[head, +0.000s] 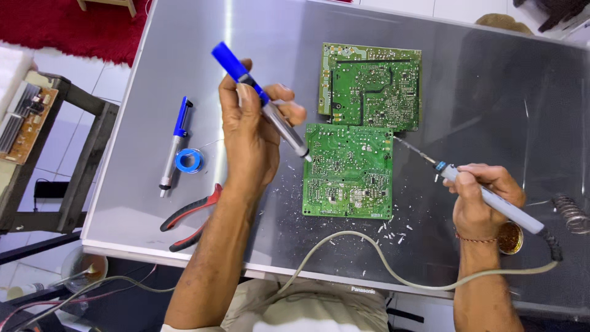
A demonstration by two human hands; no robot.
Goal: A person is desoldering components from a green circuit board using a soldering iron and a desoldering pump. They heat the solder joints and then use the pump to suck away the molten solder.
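- Left hand (249,138) is up over the metal table (491,80), fingers wrapped tight around a desoldering pump (261,101) with a blue plunger end and a silver barrel; the thumb sits along the barrel.
- The pump's nozzle points down and right, its tip just at the left edge of the nearer green circuit board (348,172), touching or a hair above it; I can't tell which.
- Right hand (482,200) is clenched around the grey handle of a soldering iron (473,187), held like a pen, its thin tip reaching up-left to the board's upper right corner.
- That board lies solder side up in the middle of the table; a second, larger circuit board (370,86) lies just behind it, edges nearly meeting.
- White flecks of debris (393,230) are scattered below the near board.
- The iron's cord (344,240) loops across the front of the table toward the person.
- Off to the left: a spare desoldering pump (174,147), a blue solder spool (188,161) and red-handled pliers (190,216), all untouched.
- A round flux tin (511,238) sits behind the right wrist, a coiled iron stand (571,212) near the right edge.
- My read: this is desoldering, iron and pump both poised at the board but at opposite sides.
- The next move calls for bringing tip and nozzle to the same joint, heat first, nozzle close.
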